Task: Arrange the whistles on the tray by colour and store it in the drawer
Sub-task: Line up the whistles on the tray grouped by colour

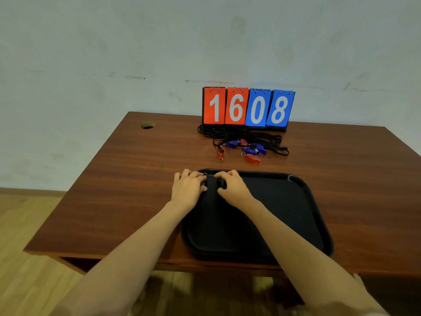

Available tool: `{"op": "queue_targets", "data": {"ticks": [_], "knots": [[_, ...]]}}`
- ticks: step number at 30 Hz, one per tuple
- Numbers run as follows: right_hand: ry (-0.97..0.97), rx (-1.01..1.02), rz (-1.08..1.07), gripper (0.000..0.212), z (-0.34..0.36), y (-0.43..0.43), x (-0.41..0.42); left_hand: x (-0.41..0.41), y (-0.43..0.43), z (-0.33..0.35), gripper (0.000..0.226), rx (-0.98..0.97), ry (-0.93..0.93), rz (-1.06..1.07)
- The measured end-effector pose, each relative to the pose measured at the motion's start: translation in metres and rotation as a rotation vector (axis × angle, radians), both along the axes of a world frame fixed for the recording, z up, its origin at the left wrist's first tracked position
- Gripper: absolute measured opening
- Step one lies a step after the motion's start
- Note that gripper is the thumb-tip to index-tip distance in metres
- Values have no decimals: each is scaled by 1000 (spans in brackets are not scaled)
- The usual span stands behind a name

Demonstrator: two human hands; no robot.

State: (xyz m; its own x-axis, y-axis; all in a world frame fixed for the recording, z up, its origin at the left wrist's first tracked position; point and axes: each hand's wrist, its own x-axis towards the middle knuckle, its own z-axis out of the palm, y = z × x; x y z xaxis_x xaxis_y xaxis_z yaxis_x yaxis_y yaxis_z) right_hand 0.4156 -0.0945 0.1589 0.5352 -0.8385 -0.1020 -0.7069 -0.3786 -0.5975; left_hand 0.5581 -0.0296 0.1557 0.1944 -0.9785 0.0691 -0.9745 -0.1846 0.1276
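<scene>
The left hand (188, 189) pinched a black whistle (203, 183) over the far-left corner of the tray (319, 201). Just beside it, the right hand (233, 189) pinched a second black whistle (221, 182). Red and blue whistles (247, 149) lay tangled farther back on the counter (136, 179).

A brown wooden table (136, 179) bears a black tray (284, 213); behind the tray lie tangled whistles (249, 149), farther behind it a scoreboard (248, 108).
</scene>
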Motion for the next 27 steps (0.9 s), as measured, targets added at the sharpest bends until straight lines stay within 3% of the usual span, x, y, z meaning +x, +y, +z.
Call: {"op": "queue_targets", "data": {"ticks": [14, 24, 27], "knots": [[199, -64, 83, 57, 0, -7, 14, -2, 0, 3, 41, 25, -19, -20], [168, -21, 79, 68, 3, -4, 7, -3, -5, 10, 42, 94, -87, -80], [136, -1, 64, 63, 8, -5, -3, -3, -3, 15, 49, 111, -96, -98]]}}
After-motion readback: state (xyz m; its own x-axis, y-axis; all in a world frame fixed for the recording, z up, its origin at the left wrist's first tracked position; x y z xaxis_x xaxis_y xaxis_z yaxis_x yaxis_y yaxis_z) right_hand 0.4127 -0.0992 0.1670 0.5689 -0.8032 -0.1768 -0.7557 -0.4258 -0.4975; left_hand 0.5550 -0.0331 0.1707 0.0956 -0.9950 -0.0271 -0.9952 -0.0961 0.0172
